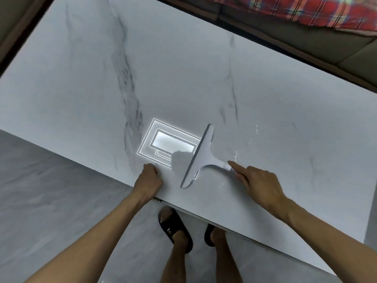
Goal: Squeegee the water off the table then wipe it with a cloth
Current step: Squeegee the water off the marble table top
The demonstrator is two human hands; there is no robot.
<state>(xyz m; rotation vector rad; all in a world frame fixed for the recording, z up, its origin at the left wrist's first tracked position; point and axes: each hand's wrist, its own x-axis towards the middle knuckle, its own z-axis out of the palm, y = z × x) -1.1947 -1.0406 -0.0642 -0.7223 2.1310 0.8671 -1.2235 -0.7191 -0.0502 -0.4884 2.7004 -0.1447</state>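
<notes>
A white squeegee (201, 158) lies with its blade on the white marble table (183, 78), close to the near edge. My right hand (257, 184) grips its handle, index finger stretched along it. To the left of the blade, my left hand (150, 178) rests on the table edge with its fingers curled under, holding nothing. Thin streaks and drops of water (236, 156) glint on the surface to the right of the squeegee. No cloth is in view.
A ceiling light's reflection (163, 144) shines on the table just left of the blade. My feet in black slippers (175, 229) stand on the grey floor below the near edge. A sofa with a red plaid cloth (306, 13) runs beyond the far edge.
</notes>
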